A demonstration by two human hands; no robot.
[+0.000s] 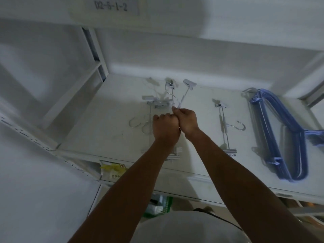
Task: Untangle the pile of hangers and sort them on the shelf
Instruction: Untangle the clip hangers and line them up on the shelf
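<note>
Though partly hidden, clip hangers (154, 102) tangle on the shelf (105, 134).
Right hand (187, 120) pinches one rod (182, 97); left hand (164, 127) is curled, hold unclear.

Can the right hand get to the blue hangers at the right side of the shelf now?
Probably yes, but not at once. The right hand is gripping a clip hanger. The blue hangers lie open on the shelf, with only a lone hanger lying flat between.
</note>
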